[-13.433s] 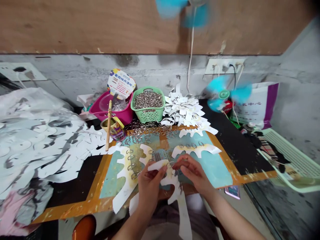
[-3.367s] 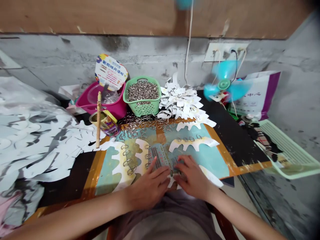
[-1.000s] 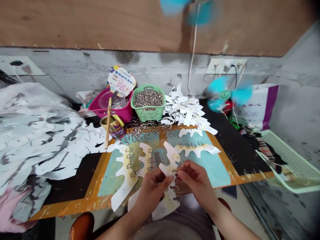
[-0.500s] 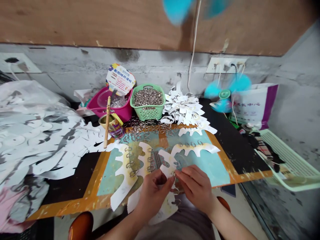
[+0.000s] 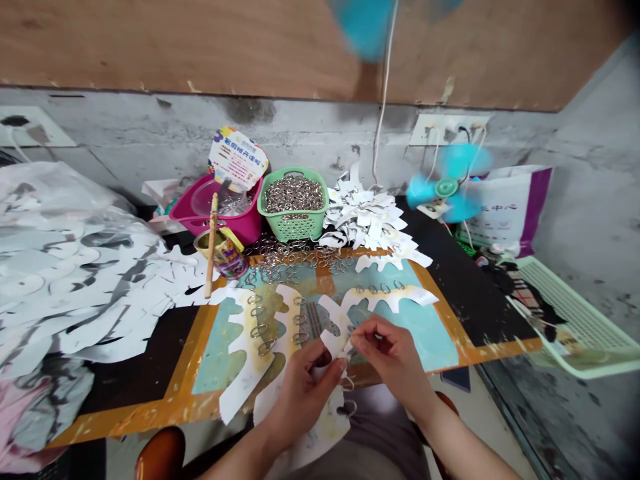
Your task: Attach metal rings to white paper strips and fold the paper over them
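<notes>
Paper cutout (image 5: 334, 343) is held over the near edge of a painted board (image 5: 420, 333), its lower part hanging past that edge. The cutout is grasped by the left hand (image 5: 304, 400), with thumb and fingers closed on the paper. It is also pinched at its edge by the right hand (image 5: 387, 353), beside a small metal ring (image 5: 346, 383); whether that ring is itself gripped cannot be told. Two further cutouts (image 5: 250, 347) with rings fitted along their edges are laid on the board. Loose rings (image 5: 295, 261) are scattered along the board's far edge. Behind them, a green plastic basket (image 5: 293, 230) filled with rings is placed between a pink tub (image 5: 240, 227) and a heap of white cutouts (image 5: 363, 217). A large pile of paper cutouts (image 5: 75, 280) is lying left of the board.
</notes>
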`<state>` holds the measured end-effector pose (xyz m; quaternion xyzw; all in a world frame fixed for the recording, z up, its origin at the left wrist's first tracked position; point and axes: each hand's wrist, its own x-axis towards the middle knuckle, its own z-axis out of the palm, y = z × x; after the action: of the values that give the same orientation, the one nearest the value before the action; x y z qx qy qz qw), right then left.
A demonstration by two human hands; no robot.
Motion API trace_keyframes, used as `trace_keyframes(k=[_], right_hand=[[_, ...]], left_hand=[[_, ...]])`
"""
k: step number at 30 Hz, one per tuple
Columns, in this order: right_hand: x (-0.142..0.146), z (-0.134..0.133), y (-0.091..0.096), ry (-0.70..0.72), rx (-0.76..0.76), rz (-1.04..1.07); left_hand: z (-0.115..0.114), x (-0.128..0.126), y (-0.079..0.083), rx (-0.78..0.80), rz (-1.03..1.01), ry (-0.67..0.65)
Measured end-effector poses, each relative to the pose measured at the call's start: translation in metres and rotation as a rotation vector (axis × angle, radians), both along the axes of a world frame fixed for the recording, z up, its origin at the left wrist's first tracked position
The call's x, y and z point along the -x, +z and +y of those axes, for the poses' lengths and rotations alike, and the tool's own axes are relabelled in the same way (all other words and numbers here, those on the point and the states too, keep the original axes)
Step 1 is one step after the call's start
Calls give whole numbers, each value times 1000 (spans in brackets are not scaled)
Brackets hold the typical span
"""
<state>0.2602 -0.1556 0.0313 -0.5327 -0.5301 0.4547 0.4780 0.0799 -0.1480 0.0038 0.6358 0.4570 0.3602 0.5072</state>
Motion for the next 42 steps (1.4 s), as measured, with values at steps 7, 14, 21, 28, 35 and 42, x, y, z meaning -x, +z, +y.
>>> trace_keyframes(k=[7,14,21,28,35,42], right_hand=[[4,1,-5,55,272,481],[9,-4,0,17,200,501],[-28,4,21,317,-52,-373],[-37,40,-12,596,-344,-846],[-51,17,-27,266,-359,-728],[-38,-36,-53,131,-340,-709]], left_hand=[[0,-2,-3,99,-107,-42],[-1,-2,-1,71,-340,-22],[-8,-17,12,73,-174,79],[-12,-10,-8,-596,397,62],[30,0,3,-762,522,-333],[57,-19,-4,-848,387,-671]])
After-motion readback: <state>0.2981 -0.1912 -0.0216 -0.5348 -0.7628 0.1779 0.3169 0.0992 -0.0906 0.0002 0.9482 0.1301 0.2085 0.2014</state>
